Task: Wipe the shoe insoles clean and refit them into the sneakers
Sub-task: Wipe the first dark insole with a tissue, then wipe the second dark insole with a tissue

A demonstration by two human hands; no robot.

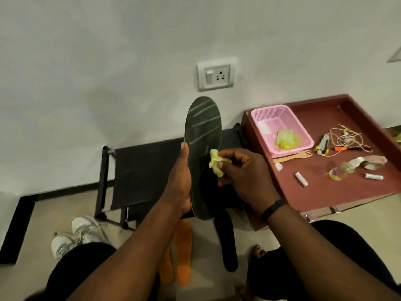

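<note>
left hand [181, 181] grips insole [202, 148] upright, toe up | right hand [243, 172] pinches yellow wipe [214, 162] against its right edge, mid-length

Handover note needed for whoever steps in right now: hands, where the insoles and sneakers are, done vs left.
Left hand grips the dark grey foam insole, held upright with the toe up.
Right hand pinches a crumpled yellow-green wipe against the insole's middle; wiping is under way.
A second black insole and two orange insoles lie on the floor between the knees.
The white sneakers stand on the floor to the left.
More yellow-green wipes sit in the pink plastic basket.
Left: finish wiping, refit all insoles. None visibly refitted yet.
</note>
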